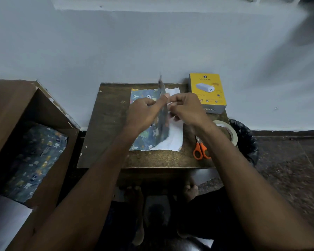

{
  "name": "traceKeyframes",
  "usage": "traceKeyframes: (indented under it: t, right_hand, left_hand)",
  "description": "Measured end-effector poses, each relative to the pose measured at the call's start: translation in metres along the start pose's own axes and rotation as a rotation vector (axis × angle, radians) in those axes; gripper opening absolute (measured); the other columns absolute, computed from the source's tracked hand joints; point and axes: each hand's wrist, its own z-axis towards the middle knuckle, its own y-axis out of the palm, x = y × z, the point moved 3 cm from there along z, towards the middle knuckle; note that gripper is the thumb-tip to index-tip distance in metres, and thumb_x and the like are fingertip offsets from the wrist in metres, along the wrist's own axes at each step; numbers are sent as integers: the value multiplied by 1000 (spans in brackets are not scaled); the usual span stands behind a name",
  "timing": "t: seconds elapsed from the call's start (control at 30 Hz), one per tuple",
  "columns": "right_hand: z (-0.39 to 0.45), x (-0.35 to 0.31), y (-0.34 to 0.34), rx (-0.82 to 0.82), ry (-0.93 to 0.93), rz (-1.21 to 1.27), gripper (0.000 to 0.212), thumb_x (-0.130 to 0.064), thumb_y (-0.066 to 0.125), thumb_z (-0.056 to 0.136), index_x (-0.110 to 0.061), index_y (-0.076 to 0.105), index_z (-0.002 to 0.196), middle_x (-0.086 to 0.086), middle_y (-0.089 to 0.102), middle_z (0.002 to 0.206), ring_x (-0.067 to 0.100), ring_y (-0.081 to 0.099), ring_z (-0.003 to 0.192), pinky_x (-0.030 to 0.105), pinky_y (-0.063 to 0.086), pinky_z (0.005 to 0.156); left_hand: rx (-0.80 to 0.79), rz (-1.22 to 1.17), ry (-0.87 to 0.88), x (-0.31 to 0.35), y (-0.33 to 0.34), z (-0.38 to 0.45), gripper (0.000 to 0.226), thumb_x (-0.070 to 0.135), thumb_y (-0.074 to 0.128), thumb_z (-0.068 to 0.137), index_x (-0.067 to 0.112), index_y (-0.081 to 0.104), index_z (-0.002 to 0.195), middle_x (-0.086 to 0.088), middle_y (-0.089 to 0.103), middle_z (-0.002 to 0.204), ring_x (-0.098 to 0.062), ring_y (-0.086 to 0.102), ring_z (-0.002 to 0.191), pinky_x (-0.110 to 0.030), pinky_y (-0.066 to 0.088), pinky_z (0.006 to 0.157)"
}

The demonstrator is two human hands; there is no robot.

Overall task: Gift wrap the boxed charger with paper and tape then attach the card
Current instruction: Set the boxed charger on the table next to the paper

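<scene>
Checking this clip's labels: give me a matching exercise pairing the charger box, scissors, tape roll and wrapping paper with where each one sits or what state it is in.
Things:
1. charger box
2. scissors
3. tape roll
4. wrapping paper

Places or states:
A. partly hidden behind the right forearm, at the table's right edge
B. pinched along a raised fold by both hands
C. unwrapped, at the table's far right corner
D. lying flat, orange handles toward the person

Pairs: 1-C, 2-D, 3-A, 4-B

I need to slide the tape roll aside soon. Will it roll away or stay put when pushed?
The tape roll seems to lie flat at the table's right edge, so it should slide, not roll. It looks light; a firm push might tip it off onto the black bag.
</scene>
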Motion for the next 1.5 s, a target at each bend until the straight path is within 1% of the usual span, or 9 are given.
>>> traceKeyframes:
  t: [0.1, 0.23, 0.33, 0.5, 0.8, 0.93, 1.07, 1.2, 1.5]
  right_hand:
    - [-5, -2, 14, -185, -46, 113, 22, -1, 81, 81, -14, 79, 98, 12, 74, 83, 11, 64, 73, 25, 51, 69]
    - [-6, 3, 34, -206, -74, -118, 49, -35, 92, 78, -24, 68, 120, -1, 69, 116, 9, 62, 96, 29, 50, 85]
    - [-10, -2, 48, -208, -142, -381, 67, -49, 72, 95, -21, 47, 150, -1, 57, 149, 20, 54, 131, 38, 43, 106]
    - [-22, -14, 83, -267, -223, -790, 65, -53, 38, 109, -23, 23, 165, 2, 35, 168, 34, 29, 153, 56, 26, 118]
    - [-27, -29, 85, -145, -171, -1066, 42, -48, 56, 103, -8, 63, 111, 10, 64, 114, 33, 62, 110, 43, 48, 93]
    - [-22, -26, 87, -52, -241, -1061, 34, -36, 65, 99, -11, 53, 79, 6, 60, 89, 27, 60, 90, 35, 44, 77]
    - [-18, -18, 96, -201, -297, -957, 52, -27, 59, 102, -16, 49, 151, 16, 39, 162, 35, 36, 150, 45, 34, 120]
    - [-14, -12, 87, -200, -242, -969, 58, -29, 53, 104, -19, 38, 159, 16, 26, 170, 37, 23, 157, 50, 26, 125]
    - [-9, -10, 51, -51, -197, -863, 42, -23, 67, 94, -6, 63, 132, 13, 68, 126, 34, 58, 122, 44, 52, 98]
  left_hand:
    - [-45, -52, -60, -1, -8, 2, 60, 67, 68, 91, 18, 52, 59, 8, 49, 51, -2, 43, 50, -33, 34, 61]
    - [-82, -165, -152, -7, -29, 4, 50, 49, 73, 69, 5, 77, 91, -11, 76, 86, -20, 66, 76, -37, 49, 69]
    - [-110, -154, -170, -17, -49, 5, 5, 13, 70, 90, 17, 74, 90, -5, 78, 93, -19, 72, 80, -32, 57, 73]
    - [49, 3, -198, -36, -90, 10, 21, 33, 63, 89, 17, 69, 102, -10, 75, 109, -30, 72, 99, -44, 59, 91]
    - [405, 858, -111, -65, -128, -3, 82, 11, 75, 88, 11, 34, 158, -19, 46, 153, -40, 49, 138, -52, 41, 109]
    - [67, 721, 316, -59, -100, 9, 59, 5, 61, 98, 17, 51, 156, -10, 38, 169, -30, 33, 157, -42, 24, 125]
    - [-318, 799, 251, -80, -50, 14, 68, 43, 38, 114, 20, 8, 171, -9, -4, 179, -27, -1, 166, -44, 4, 132]
    - [-286, 839, 256, -88, -27, 15, 70, 53, 21, 113, 24, -7, 170, -10, -20, 176, -29, -17, 164, -47, -8, 130]
    - [-319, 896, 332, -71, 6, 14, 76, 57, 24, 112, 23, -12, 169, -9, -24, 176, -28, -20, 163, -47, -11, 130]
